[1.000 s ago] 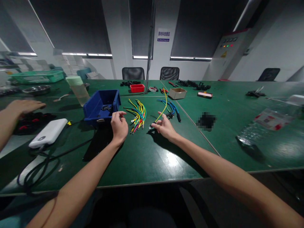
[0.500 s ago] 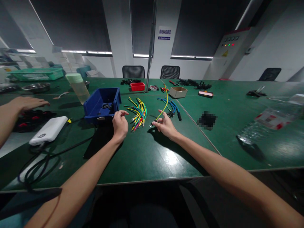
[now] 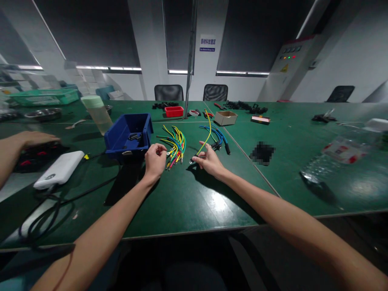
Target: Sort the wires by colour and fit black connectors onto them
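My right hand [image 3: 210, 162] pinches a yellow wire [image 3: 208, 135] near its lower end, where a ring terminal [image 3: 190, 162] and a dark sleeve show. The wire's free end points up and away. My left hand [image 3: 155, 161] has its fingers curled together at the left edge of a bundle of yellow, green and red wires [image 3: 177, 146] with ring terminals; what its fingertips hold, if anything, is hidden. Just beyond my right hand lie blue wires [image 3: 220, 135] with black ends. A blue bin [image 3: 117, 141] with small dark parts stands left of the bundle.
A co-worker's hand [image 3: 33, 138] is at far left over black and red parts. Near it lie a white power bank [image 3: 59, 169] and a looped black cable. A tumbler [image 3: 97, 115] stands behind the bin. A cardboard box [image 3: 226, 118], red tray [image 3: 173, 112] and plastic bottle [image 3: 336, 155] are farther off.
My left hand's fingers have curled closer together and moved slightly right toward the wire bundle. My right hand keeps the yellow wire in nearly the same place. The view has shifted slightly.
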Tool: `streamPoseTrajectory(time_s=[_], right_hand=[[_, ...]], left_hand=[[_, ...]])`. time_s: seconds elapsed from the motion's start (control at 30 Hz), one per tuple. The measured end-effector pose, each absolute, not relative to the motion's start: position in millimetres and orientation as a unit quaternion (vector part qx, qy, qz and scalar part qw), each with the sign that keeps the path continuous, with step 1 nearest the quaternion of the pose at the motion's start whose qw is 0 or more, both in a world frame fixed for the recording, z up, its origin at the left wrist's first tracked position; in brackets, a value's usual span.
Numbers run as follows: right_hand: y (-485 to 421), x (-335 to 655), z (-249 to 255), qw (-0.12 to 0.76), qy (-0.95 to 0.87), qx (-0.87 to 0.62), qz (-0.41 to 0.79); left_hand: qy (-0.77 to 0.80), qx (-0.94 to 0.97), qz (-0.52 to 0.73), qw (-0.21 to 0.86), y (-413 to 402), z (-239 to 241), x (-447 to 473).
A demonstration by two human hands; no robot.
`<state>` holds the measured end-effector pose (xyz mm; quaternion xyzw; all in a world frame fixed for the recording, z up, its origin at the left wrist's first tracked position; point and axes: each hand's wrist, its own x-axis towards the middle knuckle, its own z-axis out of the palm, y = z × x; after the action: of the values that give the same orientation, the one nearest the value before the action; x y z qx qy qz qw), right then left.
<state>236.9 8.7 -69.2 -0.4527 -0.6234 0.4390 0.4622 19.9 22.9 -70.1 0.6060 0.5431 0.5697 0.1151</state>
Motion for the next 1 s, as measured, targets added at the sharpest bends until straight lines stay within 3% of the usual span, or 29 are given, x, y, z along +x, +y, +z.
streamPoseTrajectory(time_s=[1.0], right_hand=[[11.8,237.8,-73.4,0.439,-0.626,-0.461,0.451]], left_hand=[[0.553,0.589,0.578,0.116,21.7,-68.1,20.9]])
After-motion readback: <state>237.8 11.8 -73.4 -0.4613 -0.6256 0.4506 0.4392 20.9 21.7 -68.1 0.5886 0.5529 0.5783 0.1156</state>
